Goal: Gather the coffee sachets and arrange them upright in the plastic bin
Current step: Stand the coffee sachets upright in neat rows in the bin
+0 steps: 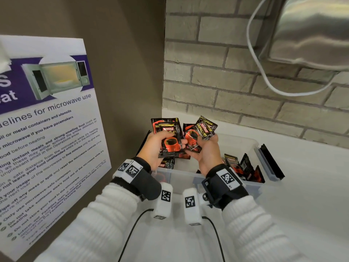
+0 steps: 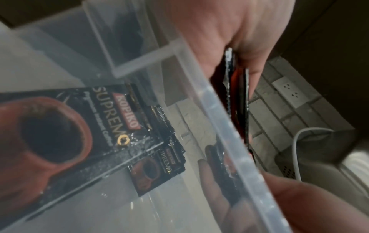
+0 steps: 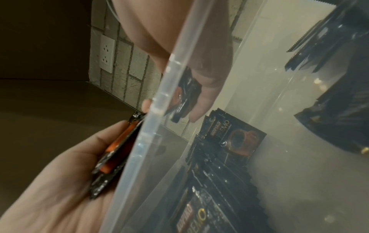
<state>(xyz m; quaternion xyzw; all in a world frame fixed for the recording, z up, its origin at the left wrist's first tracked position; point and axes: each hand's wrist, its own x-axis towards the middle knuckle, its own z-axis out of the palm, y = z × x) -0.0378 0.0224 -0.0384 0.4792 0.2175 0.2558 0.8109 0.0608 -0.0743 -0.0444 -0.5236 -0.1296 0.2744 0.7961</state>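
Over the left end of the clear plastic bin, both hands hold black-and-red coffee sachets. My left hand grips a stack of sachets facing me, thumb on the front. My right hand holds a looser bunch of sachets, fanned and tilted. Several sachets stand upright at the bin's right end; others lie below my left hand. The left wrist view shows the left hand's stack edge-on above the bin rim. The right wrist view shows the right hand's sachets beside the rim.
The bin sits on a white counter in a corner. A microwave poster hangs on the brown wall at left, brick wall behind. A steel appliance with a white cable hangs top right. Black latch on the bin's right end.
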